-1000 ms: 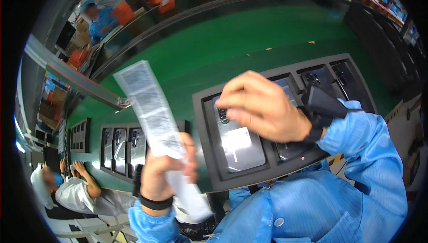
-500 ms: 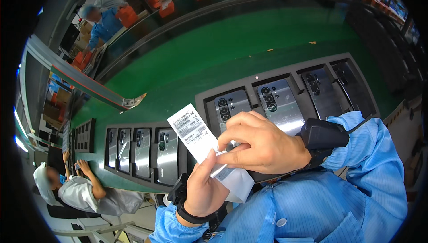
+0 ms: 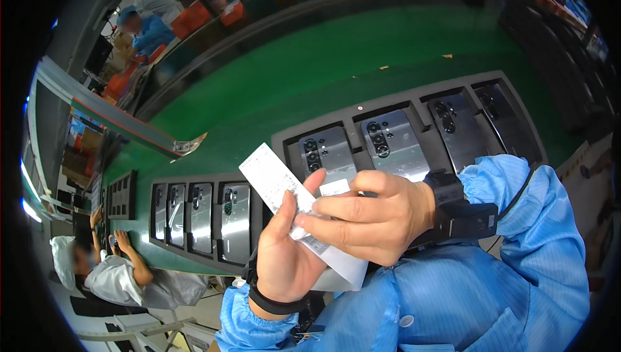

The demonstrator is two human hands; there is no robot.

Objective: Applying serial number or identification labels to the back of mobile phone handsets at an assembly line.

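Green conveyor surface (image 3: 310,74), dark phone trays (image 3: 401,126) just beyond both grips. Left hand (image 3: 288,248) clamping white label strip (image 3: 275,174); right hand (image 3: 362,213) pinching small label (image 3: 335,188) on it.

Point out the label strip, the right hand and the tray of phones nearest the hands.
label strip (image 3: 272,174), head view, upper printed end.
right hand (image 3: 365,213), head view, back of hand.
tray of phones (image 3: 352,114), head view, bare top rim.

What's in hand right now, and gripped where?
A white label strip. The left hand holds its lower half against the palm; the right hand pinches it mid-length.
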